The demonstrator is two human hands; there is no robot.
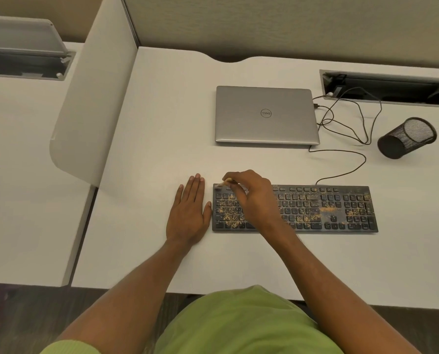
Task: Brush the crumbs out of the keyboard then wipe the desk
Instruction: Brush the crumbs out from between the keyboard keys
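The white desk (162,123) fills most of the view, with a grey divider panel (95,103) standing along its left edge. A closed silver laptop (265,114) lies toward the back. In front of it, near the person, is the black keyboard (315,210), with tan crumbs (229,217) scattered over its keys, thickest at the left and around the arrow block. A cable recess (387,88) is sunk into the back right of the desk. It holds dark plugs, thin cables (351,123) loop out of it to the laptop and keyboard, and the frame cuts off its right end. A black mesh cup (406,137) sits near the recess, showing only its own mesh inside; whether it stands or lies tipped is unclear. The left hand (187,213) lies flat on the desk, fingers straight and together, its thumb just beside the keyboard's left edge. The right hand (251,195) covers the left keys and pinches a small pale brush (224,184) in curled fingers. The brush tip is at the far-left corner, and its handle is mostly hidden.
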